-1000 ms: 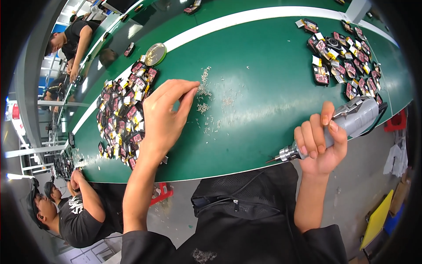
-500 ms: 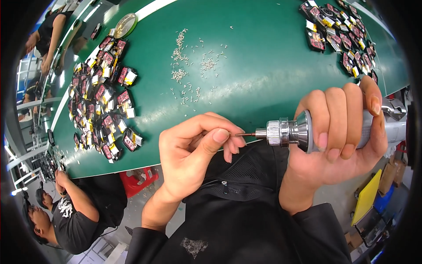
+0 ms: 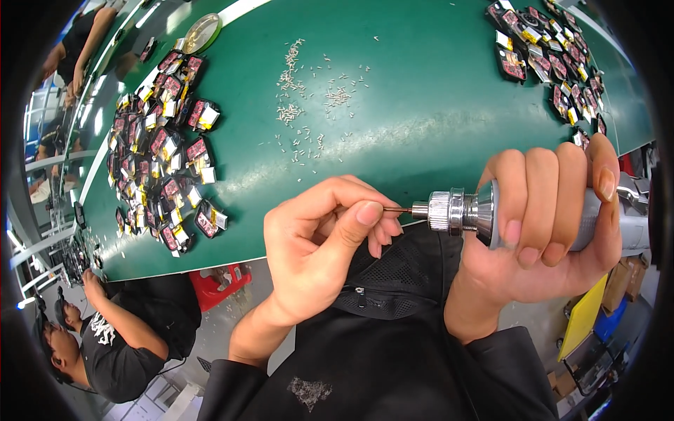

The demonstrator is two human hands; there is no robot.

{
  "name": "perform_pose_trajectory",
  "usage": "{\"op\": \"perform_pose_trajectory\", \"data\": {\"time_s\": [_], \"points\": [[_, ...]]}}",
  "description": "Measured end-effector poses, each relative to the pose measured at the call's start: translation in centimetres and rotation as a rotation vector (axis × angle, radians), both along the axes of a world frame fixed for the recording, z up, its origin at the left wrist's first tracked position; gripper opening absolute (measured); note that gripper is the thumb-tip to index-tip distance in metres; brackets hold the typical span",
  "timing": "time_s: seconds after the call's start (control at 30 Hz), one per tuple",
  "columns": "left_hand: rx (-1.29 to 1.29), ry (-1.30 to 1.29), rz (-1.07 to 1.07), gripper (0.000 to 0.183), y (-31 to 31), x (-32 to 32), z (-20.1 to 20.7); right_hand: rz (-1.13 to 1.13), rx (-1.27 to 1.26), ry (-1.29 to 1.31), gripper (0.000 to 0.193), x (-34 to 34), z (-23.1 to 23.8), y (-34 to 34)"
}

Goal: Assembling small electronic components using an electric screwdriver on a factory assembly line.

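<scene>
Left hand (image 3: 314, 242) nearer, pinched, right (image 3: 540, 207) gripping driver (image 3: 449, 211)

An electronics assembly workshop, probably: green workbench (image 3: 421, 84), piles of small electronic units (image 3: 166, 144), co-worker (image 3: 123, 354) alongside.

Green worktable (image 3: 435, 84): glossy top carrying two device clusters.
Left side: dark open-faced devices (image 3: 166, 142) crowded together, round dish (image 3: 202, 34) toward the far edge.
Middle: small pale pins (image 3: 337, 97) scattered.
Right side: more devices (image 3: 559, 64).

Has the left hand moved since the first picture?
Yes: the left hand moved from the small silvery pieces toward the near edge of the green tabletop.
</scene>
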State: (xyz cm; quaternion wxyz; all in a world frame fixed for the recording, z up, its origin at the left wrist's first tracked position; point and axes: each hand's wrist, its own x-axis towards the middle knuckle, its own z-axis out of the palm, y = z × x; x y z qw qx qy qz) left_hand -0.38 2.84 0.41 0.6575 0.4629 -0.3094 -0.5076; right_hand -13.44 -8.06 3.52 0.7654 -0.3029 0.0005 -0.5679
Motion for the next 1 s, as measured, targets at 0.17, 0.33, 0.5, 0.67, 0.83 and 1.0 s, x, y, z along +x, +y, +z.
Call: {"op": "perform_pose_trajectory", "data": {"time_s": [0.17, 0.33, 0.5, 0.67, 0.83, 1.0], "points": [[0.015, -0.089, 0.05, 0.011, -0.1, -0.9, 0.0, -0.009, 0.009, -0.004, 0.011, -0.4, -0.4, -0.2], [0.035, -0.263, 0.016, 0.015, -0.1, -0.6, -0.1, 0.066, 0.02, -0.015, 0.011, -0.6, -1.2, -0.8], [0.003, -0.289, -0.034, 0.012, -0.5, -0.4, -0.6, 0.076, 0.051, -0.04, 0.011, -0.9, -1.7, -1.2], [-0.018, -0.432, 0.033, 0.034, -0.7, 1.3, 0.1, 0.074, 0.068, -0.083, 0.011, -0.6, -1.8, -1.7], [-0.007, -0.917, 0.267, 0.041, -0.7, 8.4, 2.0, -0.032, 0.21, -0.062, 0.008, -0.6, -2.4, -1.3], [0.218, -1.876, 0.578, 0.024, -4.6, 23.8, 3.9, -0.102, 0.272, -0.034, 0.008, -1.1, -4.7, -1.4]]}}
